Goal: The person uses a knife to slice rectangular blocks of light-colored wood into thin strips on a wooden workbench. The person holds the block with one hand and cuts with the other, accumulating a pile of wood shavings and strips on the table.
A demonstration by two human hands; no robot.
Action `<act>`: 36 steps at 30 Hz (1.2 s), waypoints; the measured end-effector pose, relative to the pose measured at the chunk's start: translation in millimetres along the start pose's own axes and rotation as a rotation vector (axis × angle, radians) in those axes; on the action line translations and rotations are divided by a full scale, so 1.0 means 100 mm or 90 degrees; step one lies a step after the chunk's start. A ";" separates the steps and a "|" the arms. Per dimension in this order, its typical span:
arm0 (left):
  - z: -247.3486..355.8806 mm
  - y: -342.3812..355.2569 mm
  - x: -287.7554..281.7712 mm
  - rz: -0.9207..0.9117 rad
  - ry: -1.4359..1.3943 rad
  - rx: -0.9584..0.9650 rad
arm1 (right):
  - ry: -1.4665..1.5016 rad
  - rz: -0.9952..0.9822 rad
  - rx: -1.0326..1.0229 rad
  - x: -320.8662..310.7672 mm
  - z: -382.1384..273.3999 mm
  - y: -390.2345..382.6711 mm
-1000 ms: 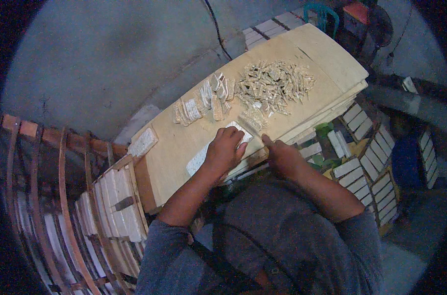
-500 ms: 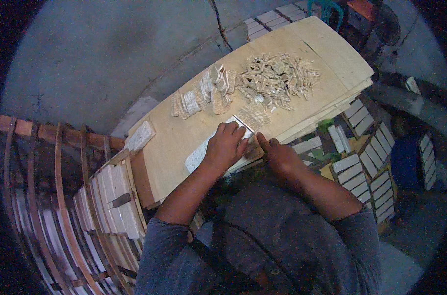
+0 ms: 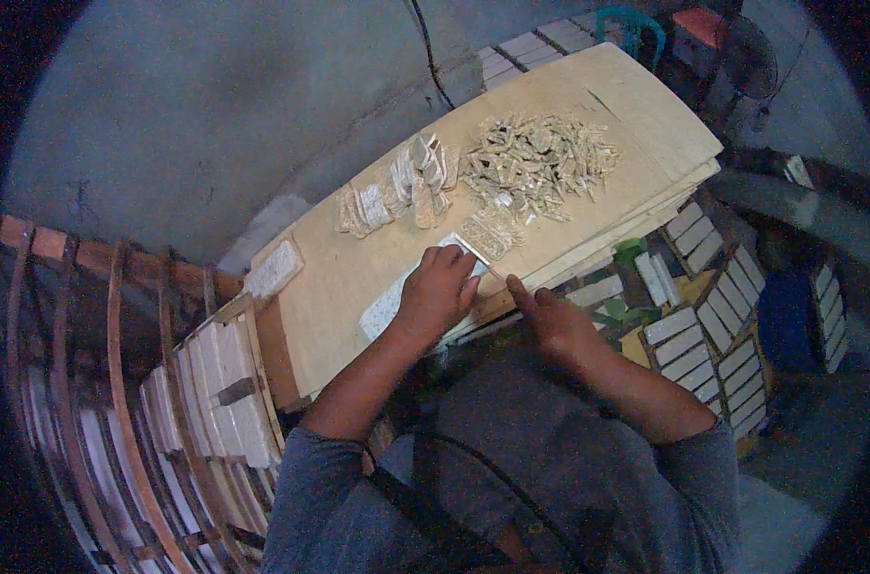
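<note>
My left hand [image 3: 437,292] lies over a white speckled slab [image 3: 385,304], probably tempeh, its bent fingers pressing it to the board at the near edge. At the slab's right end my right hand [image 3: 557,323] grips a knife [image 3: 498,275] with the forefinger stretched along it; most of the knife is hidden or too thin to make out. Just beyond the knife lies a row of thin cut slices [image 3: 492,230]. Farther back are a heap of pale strips [image 3: 540,158] and a row of flat oval slices [image 3: 396,187].
Another white block [image 3: 274,270] rests at the left end of the board [image 3: 330,330]. To the left stands a slatted wooden rack [image 3: 117,325] with white blocks. Trays of white bars [image 3: 685,346] lie low on the right. A fan [image 3: 748,57] stands at the far right.
My right hand has drawn slightly right and toward me, away from the slab's end. My left hand stays on the slab. The whole view has shifted a little.
</note>
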State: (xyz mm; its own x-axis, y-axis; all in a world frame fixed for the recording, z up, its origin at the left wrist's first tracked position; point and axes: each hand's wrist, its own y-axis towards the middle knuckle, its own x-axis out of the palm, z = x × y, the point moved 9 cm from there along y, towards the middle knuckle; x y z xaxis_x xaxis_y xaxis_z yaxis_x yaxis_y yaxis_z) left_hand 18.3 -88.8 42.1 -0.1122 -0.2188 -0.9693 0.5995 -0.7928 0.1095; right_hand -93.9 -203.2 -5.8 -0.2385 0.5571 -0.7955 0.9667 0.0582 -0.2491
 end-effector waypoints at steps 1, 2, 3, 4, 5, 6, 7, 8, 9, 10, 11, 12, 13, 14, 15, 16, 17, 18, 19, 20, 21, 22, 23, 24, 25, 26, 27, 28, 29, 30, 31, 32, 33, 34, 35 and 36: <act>-0.02 -0.01 0.02 0.005 -0.007 0.004 | 0.005 0.014 -0.014 0.03 0.00 -0.06; -0.04 -0.03 0.05 0.010 -0.015 0.008 | 0.010 0.027 -0.029 0.04 0.00 -0.09; -0.04 -0.03 0.06 0.016 -0.008 0.018 | 0.011 0.059 -0.051 0.04 -0.01 -0.08; -0.04 -0.04 0.06 0.021 -0.002 0.028 | 0.012 0.090 -0.072 0.06 -0.01 -0.05; -0.03 -0.05 0.07 0.027 0.004 0.039 | 0.012 0.121 -0.094 0.09 -0.01 -0.02; -0.03 -0.05 0.08 0.022 0.006 0.039 | 0.030 0.098 -0.084 0.15 0.03 0.06; -0.03 -0.04 0.07 0.021 0.009 0.040 | 0.046 0.077 -0.074 0.18 0.07 0.19; -0.03 -0.03 0.06 0.019 0.012 0.042 | 0.062 0.056 -0.065 0.21 0.11 0.30; -0.03 -0.03 0.04 0.024 0.006 0.042 | 0.038 0.048 -0.053 0.24 0.12 0.38; -0.03 -0.02 0.03 0.028 0.000 0.042 | 0.015 0.040 -0.040 0.27 0.12 0.46; -0.03 -0.02 0.03 0.032 -0.006 0.043 | -0.009 0.033 -0.027 0.30 0.14 0.50; -0.06 -0.03 0.04 0.025 -0.008 0.035 | -0.009 0.024 -0.025 0.24 0.12 0.50; -0.09 -0.03 0.04 0.018 -0.010 0.027 | -0.009 0.016 -0.022 0.17 0.08 0.48; -0.12 -0.04 0.05 0.011 -0.013 0.020 | -0.009 0.008 -0.020 0.12 0.07 0.47; -0.13 -0.04 0.05 0.019 -0.009 0.021 | 0.006 0.047 -0.013 0.05 0.11 0.45; -0.13 -0.05 0.04 0.028 -0.005 0.021 | 0.023 0.086 -0.007 0.00 0.18 0.41; -0.14 -0.04 0.02 0.036 -0.001 0.022 | 0.040 0.125 -0.001 -0.05 0.22 0.37; -0.13 -0.05 0.03 0.032 0.001 0.017 | 0.036 0.107 -0.002 -0.04 0.20 0.31; -0.11 -0.05 0.02 0.026 0.001 0.011 | 0.033 0.087 -0.002 -0.07 0.15 0.21; -0.09 -0.05 0.02 0.020 0.003 0.005 | 0.031 0.067 -0.003 -0.07 0.11 0.13; -0.09 -0.05 0.02 0.015 0.003 0.009 | 0.016 0.048 -0.001 -0.05 0.07 0.09; -0.09 -0.05 0.03 0.009 0.003 0.012 | 0.001 0.029 0.000 -0.01 0.03 0.05; -0.09 -0.05 0.04 0.004 0.003 0.015 | -0.014 0.010 0.002 0.03 -0.01 0.02; -0.08 -0.06 0.02 0.014 -0.005 0.017 | -0.010 0.017 0.003 0.04 -0.04 -0.02; -0.07 -0.07 0.01 0.023 -0.013 0.018 | -0.007 0.023 0.004 0.05 -0.06 -0.05; -0.07 -0.09 0.02 0.033 -0.021 0.020 | -0.003 0.030 0.005 0.06 -0.07 -0.06; -0.07 -0.09 0.02 0.035 -0.016 0.021 | -0.006 0.042 -0.009 0.06 -0.09 -0.05; -0.06 -0.09 0.03 0.037 -0.010 0.023 | -0.008 0.053 -0.023 0.06 -0.09 -0.02; -0.06 -0.10 0.04 0.039 -0.005 0.025 | -0.011 0.065 -0.037 0.07 -0.09 0.02; -0.06 -0.11 0.04 0.036 -0.004 0.023 | 0.002 0.055 -0.035 0.14 -0.04 0.11; -0.06 -0.09 0.03 0.035 -0.005 0.027 | 0.013 0.048 -0.029 0.18 0.02 0.23; -0.05 -0.08 0.02 0.034 -0.006 0.031 | 0.024 0.041 -0.023 0.21 0.08 0.32; -0.06 -0.07 0.01 0.034 -0.004 0.032 | 0.018 0.023 -0.008 0.23 0.09 0.39; -0.07 -0.08 0.02 0.035 -0.001 0.035 | 0.012 0.005 0.008 0.25 0.09 0.45; -0.08 -0.08 0.02 0.035 0.000 0.038 | 0.006 -0.012 0.025 0.26 0.10 0.47; -0.10 -0.08 0.01 0.043 -0.002 0.034 | 0.012 -0.002 0.015 0.23 0.10 0.48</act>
State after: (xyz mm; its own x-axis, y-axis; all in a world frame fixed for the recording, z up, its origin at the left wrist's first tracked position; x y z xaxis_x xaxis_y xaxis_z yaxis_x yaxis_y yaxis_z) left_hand 21.1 -76.6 37.5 -0.0748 -0.2742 -0.9587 0.5625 -0.8055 0.1865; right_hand -54.1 -196.0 -41.8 -0.2398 0.5729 -0.7838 0.9635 0.0411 -0.2647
